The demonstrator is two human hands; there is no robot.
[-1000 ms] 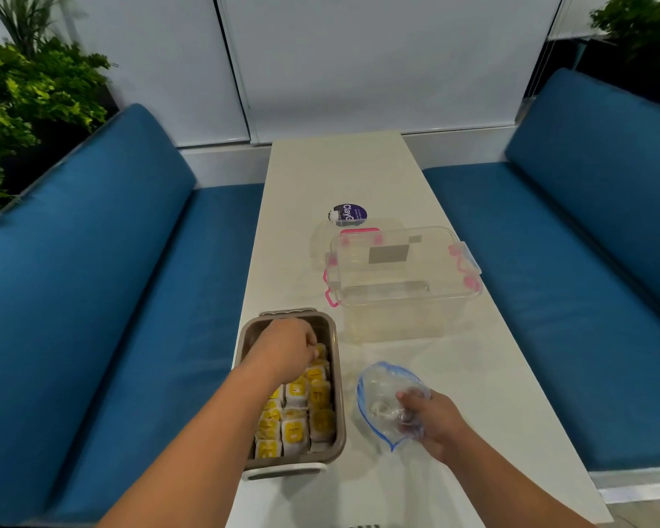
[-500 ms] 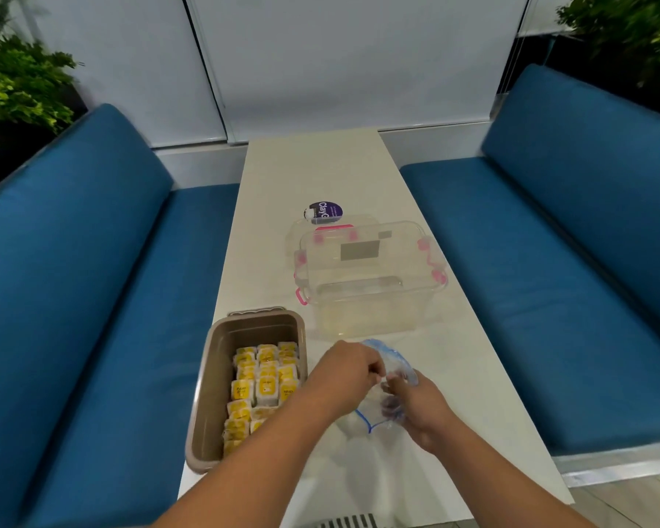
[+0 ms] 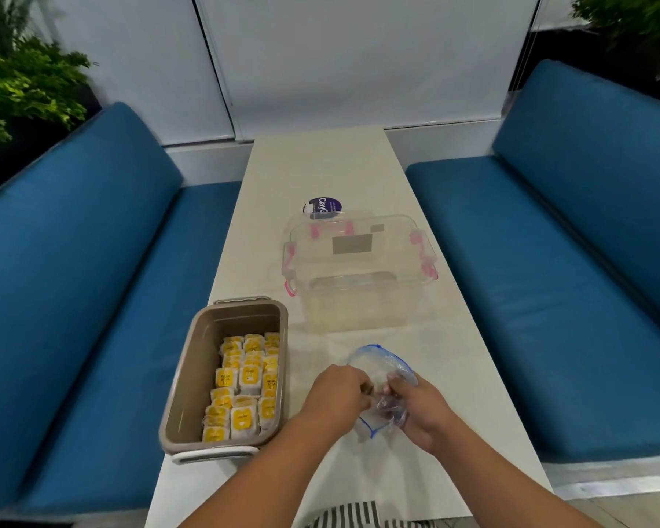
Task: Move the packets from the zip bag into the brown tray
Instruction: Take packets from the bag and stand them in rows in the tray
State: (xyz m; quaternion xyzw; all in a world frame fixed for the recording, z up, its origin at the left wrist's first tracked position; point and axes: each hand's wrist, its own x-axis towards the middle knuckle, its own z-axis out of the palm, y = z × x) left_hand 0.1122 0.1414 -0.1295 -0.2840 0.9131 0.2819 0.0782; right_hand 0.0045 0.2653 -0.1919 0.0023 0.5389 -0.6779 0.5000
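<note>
A brown tray (image 3: pixel 202 352) stands at the table's near left, holding several white packets with yellow labels (image 3: pixel 246 379) in rows. To its right lies a clear zip bag (image 3: pixel 382 362) with a blue seal. My right hand (image 3: pixel 418 407) grips the crumpled lower part of the bag. My left hand (image 3: pixel 338 394) has its fingers curled at the bag's mouth, touching it. Whether a packet is inside the bag or between my fingers is hidden.
A clear plastic box (image 3: pixel 359 283) with pink latches stands behind the bag, a lid with a purple round label (image 3: pixel 322 207) behind it. Blue bench cushions (image 3: pixel 73 299) flank the narrow white table (image 3: pixel 321 165). Plants stand at both back corners.
My left hand left the brown tray and moved right to the zip bag, where both hands now meet. The view swung left and back.
</note>
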